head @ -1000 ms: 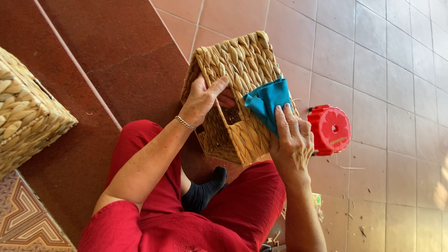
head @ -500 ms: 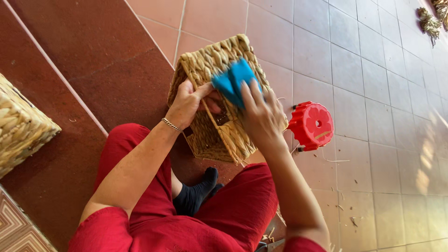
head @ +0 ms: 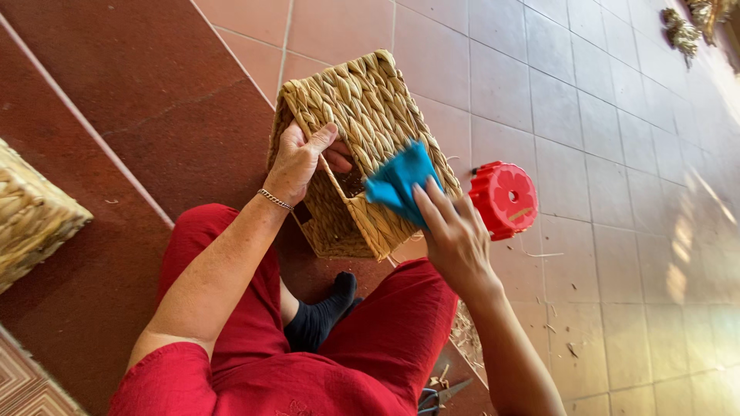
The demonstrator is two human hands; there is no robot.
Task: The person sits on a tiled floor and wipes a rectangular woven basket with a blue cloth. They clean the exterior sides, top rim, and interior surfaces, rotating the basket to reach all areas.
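The woven basket is held up off the tiled floor above the person's lap, tipped on its side so its open mouth faces down and toward the person. Its long axis runs from near left to far right, and one corner points down at the knees.

The left hand grips the basket's left rim, its fingers curled over the edge into the opening and the thumb laid along the outside wall. The right hand presses a blue cloth against the rim and the right outer wall, with its fingers spread flat on the cloth. So the basket lies just beyond and between both hands, and both touch it.

The basket is box-shaped and plaited from thick, pale straw-coloured strands, with a darker inside. A red plastic stool stands on the floor just right of it. Another woven basket sits well apart at the left. Scissors lie near the right knee.
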